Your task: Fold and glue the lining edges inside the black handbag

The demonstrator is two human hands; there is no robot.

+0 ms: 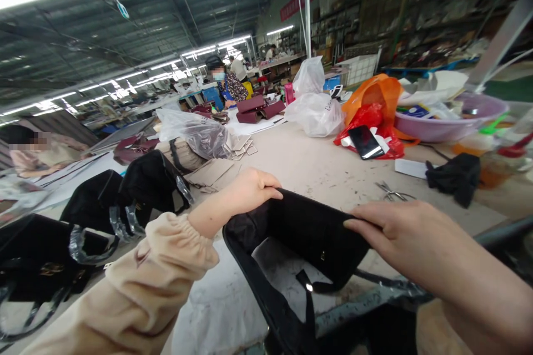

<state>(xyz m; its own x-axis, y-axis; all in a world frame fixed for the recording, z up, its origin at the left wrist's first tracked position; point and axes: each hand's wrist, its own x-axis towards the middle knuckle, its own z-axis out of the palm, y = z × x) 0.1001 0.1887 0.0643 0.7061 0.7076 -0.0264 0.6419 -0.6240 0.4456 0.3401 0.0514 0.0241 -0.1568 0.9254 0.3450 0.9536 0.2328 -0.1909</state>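
Between my hands a black bag hangs partly over the table's near edge, its mouth spread wide. My left hand pinches the far rim at its left end, thumb and fingers closed. At the right end of the same rim, my right hand grips the edge between thumb and fingers. A small metal zipper pull shows on the inner wall. Below it lies a black strap with a shiny metal piece. White paper lies on the table left of the bag.
Several black bags with plastic-wrapped handles stand to the left. Scissors, a phone, a black cloth and a purple basin are on the right. Plastic bags sit farther back. Other people work beyond.
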